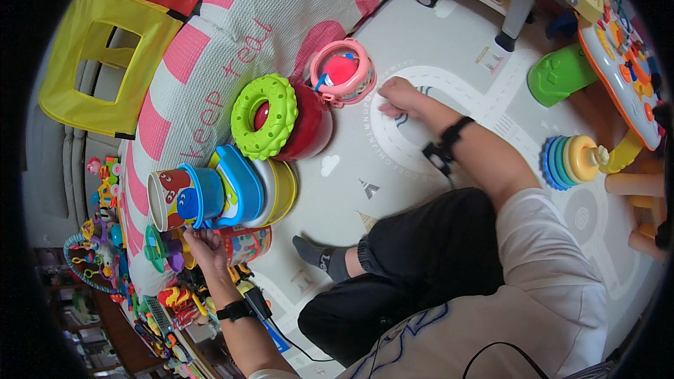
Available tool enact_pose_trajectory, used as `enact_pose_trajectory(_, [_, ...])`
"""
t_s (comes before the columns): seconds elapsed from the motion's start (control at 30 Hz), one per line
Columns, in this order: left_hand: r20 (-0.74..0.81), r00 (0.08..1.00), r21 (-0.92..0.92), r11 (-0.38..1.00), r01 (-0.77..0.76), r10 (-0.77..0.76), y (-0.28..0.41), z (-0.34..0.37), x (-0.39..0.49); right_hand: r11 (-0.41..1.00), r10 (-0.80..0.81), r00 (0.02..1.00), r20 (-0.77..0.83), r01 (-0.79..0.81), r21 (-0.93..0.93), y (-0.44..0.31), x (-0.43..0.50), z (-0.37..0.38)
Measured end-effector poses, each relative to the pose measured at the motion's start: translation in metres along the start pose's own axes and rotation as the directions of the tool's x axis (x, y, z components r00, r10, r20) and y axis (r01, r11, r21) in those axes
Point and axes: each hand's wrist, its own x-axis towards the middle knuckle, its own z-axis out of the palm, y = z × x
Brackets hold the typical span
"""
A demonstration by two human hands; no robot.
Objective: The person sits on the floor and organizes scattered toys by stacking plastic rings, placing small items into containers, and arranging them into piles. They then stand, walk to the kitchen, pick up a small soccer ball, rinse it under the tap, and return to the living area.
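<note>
My left hand (208, 250) is beside a stack of toy cups and buckets, its fingertips by the lower edge of a blue cup (208, 195). Some of those fingers are hidden, and a firm grip cannot be made out. A cream cup with cartoon faces (171, 199) tops the stack; a blue bucket (243, 184) and a yellow bucket (285, 192) are lower. My right hand (404, 97) has its fingers curled, with nothing seen in it. Just beyond it stands a pink toy drum (345, 71) with a clear top. A green bumpy ring (287, 116) rests on a red container (313, 126).
A padded pink-and-white barrier (221, 47) curves behind the toys. At right are a ring stacker (571, 160), a green toy seat (558, 73) and a wheeled table leg (518, 16). A patterned bucket (253, 245) and many small toys crowd my left arm.
</note>
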Motion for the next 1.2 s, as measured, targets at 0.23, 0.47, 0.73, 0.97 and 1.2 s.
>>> enact_pose_trajectory(0.23, [-0.040, 0.995, -0.029, 0.995, -0.098, 0.097, -0.007, 0.010, -0.003, 0.533, -0.496, 0.864, -0.085, 0.226, -0.815, -0.035, -0.244, -0.189])
enact_pose_trajectory(0.47, [0.027, 0.985, -0.169, 0.972, -0.166, 0.173, -0.005, 0.024, -0.013, 0.222, -0.539, 0.699, -0.469, -0.419, -0.880, -0.010, -0.385, -0.285])
enact_pose_trajectory(0.73, [0.251, 0.959, -0.203, 0.976, -0.081, 0.132, -0.005, 0.038, -0.083, 0.487, -0.543, 0.559, -0.627, -0.398, -0.777, 0.023, -0.390, -0.303])
enact_pose_trajectory(0.97, [0.271, 0.963, -0.227, 0.971, 0.079, -0.015, -0.017, 0.063, -0.133, 0.410, -0.698, 0.597, -0.396, -0.120, -0.904, -0.034, -0.326, -0.286])
enact_pose_trajectory(1.2, [0.447, 0.891, -0.269, 0.938, 0.219, -0.080, -0.043, 0.107, -0.134, 0.219, -0.826, 0.564, 0.007, 0.331, -0.918, -0.143, -0.171, -0.220])
